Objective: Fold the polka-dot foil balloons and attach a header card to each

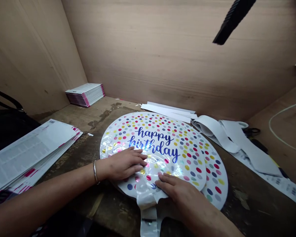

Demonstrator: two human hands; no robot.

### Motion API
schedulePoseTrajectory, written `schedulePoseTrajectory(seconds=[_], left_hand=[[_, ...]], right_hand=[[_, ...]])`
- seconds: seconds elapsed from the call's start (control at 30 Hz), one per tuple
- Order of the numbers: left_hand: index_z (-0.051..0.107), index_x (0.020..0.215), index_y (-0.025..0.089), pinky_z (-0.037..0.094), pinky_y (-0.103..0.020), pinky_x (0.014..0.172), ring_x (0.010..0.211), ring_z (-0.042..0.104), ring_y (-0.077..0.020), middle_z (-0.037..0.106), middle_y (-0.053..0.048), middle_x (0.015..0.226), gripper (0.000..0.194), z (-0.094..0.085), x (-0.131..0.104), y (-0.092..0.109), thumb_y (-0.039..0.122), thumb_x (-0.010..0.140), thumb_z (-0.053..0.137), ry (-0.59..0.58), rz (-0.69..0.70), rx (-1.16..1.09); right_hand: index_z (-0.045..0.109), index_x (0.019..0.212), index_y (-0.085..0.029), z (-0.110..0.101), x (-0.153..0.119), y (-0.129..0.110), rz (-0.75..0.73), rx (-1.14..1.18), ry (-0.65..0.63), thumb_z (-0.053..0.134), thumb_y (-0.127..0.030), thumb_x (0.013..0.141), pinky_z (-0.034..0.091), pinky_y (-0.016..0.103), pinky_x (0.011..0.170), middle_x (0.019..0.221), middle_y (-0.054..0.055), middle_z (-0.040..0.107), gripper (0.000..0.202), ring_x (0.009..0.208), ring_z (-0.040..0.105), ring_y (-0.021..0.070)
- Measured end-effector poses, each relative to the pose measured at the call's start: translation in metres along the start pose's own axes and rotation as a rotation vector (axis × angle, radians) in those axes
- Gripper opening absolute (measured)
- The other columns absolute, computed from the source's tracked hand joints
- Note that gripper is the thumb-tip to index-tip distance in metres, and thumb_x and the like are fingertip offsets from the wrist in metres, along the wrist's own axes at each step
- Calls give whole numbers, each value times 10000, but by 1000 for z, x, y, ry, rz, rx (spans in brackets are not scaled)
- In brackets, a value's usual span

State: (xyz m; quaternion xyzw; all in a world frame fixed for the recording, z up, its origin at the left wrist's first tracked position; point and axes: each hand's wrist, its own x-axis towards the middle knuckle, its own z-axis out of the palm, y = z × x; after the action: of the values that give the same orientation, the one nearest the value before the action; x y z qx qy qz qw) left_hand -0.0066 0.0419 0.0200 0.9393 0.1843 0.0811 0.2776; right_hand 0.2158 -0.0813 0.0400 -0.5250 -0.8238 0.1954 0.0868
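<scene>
A round white foil balloon (pixel 187 144) with coloured dots and blue "happy birthday" lettering lies flat on the worktable. Beneath it another dotted balloon (pixel 218 194) sticks out at the right. My left hand (pixel 125 163), with a bangle at the wrist, rests flat on the foil just under the lettering, fingers stretched out. Pressed on its lower edge is my right hand (pixel 176 189), fingers extended and palm down. Between the hands the clear-white neck (pixel 146 199) of the balloon hangs toward the table's near edge.
Printed cards or flat packs (pixel 39 141) lie at the left, and a neat stack (pixel 85 95) stands in the back corner. White strips (pixel 167 112), a curled label roll (pixel 217 131) and scissors (pixel 253 131) lie behind and right. Wooden panels (pixel 162 59) enclose the table (pixel 106 108).
</scene>
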Motion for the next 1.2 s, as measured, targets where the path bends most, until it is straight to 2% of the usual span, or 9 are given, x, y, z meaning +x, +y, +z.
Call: schedulePoseTrajectory(seconds=[0.13, 0.23, 0.3, 0.47, 0.67, 0.8, 0.9, 1.0, 1.2], left_hand=[[580, 1216, 245, 346, -376, 1039, 1205, 488, -229, 550, -28, 1305, 383, -33, -30, -9, 399, 942, 361, 130, -243, -203], [548, 1246, 256, 399, -356, 991, 1162, 516, -254, 565, -23, 1278, 473, -42, -52, -26, 406, 800, 595, 95, -287, -240], [610, 1145, 233, 425, -335, 953, 1086, 561, -239, 625, -33, 1170, 376, -36, -59, -39, 297, 775, 616, 112, -254, -159], [638, 976, 209, 447, -327, 911, 981, 604, -200, 671, -44, 1003, 293, -12, -61, -56, 98, 778, 453, 244, -205, 65], [635, 993, 224, 469, -324, 899, 992, 620, -205, 675, -43, 1052, 299, -10, -71, -53, 108, 774, 467, 214, -207, 100], [657, 982, 208, 470, -327, 903, 1036, 612, -223, 650, -43, 1150, 242, -20, -65, -62, 242, 816, 485, 207, -319, -44], [660, 850, 178, 500, -276, 666, 766, 653, -209, 700, -22, 841, 308, -31, -49, -73, 380, 849, 427, 264, -630, -104], [625, 758, 177, 401, -247, 528, 627, 600, -197, 642, -13, 665, 405, -38, -34, -83, 522, 831, 427, 313, -849, 35], [584, 713, 212, 312, -255, 553, 665, 583, -201, 642, -33, 683, 383, -33, -28, -91, 541, 832, 429, 306, -867, 273]], right_hand=[[643, 779, -232, -22, 8, 8, 142, 236, 43, 384, -51, 764, 466, 212, 561, 704, -37, 675, 316, 633, 619, 138], [583, 689, -210, -38, 21, 17, 215, 310, 82, 363, -115, 794, 382, 204, 490, 606, -34, 585, 262, 552, 521, 122], [559, 649, -206, -46, 27, 20, 182, 352, 32, 351, -100, 769, 369, 198, 491, 597, -36, 561, 262, 545, 493, 114], [671, 897, -262, -47, 17, 46, 10, 193, -30, 429, -49, 667, 479, 280, 722, 901, -9, 698, 396, 817, 617, 182], [688, 1075, -240, -19, -22, 103, 127, -85, 122, 463, -37, 670, 465, 454, 888, 1167, 73, 654, 505, 1075, 568, 276], [691, 1037, -229, -16, -19, 104, 296, 83, 208, 417, -127, 783, 482, 395, 855, 1079, 74, 678, 387, 996, 610, 237], [675, 903, -204, -25, 0, 106, 463, 192, 213, 356, -251, 867, 496, 308, 731, 891, 50, 700, 325, 837, 642, 201], [588, 709, -202, -30, 23, 117, 620, 110, 201, 332, -429, 893, 444, 261, 574, 684, 22, 651, 388, 668, 612, 183], [511, 643, -212, -22, 45, 131, 775, -113, 261, 385, -459, 861, 358, 292, 568, 653, 53, 609, 353, 669, 576, 223]])
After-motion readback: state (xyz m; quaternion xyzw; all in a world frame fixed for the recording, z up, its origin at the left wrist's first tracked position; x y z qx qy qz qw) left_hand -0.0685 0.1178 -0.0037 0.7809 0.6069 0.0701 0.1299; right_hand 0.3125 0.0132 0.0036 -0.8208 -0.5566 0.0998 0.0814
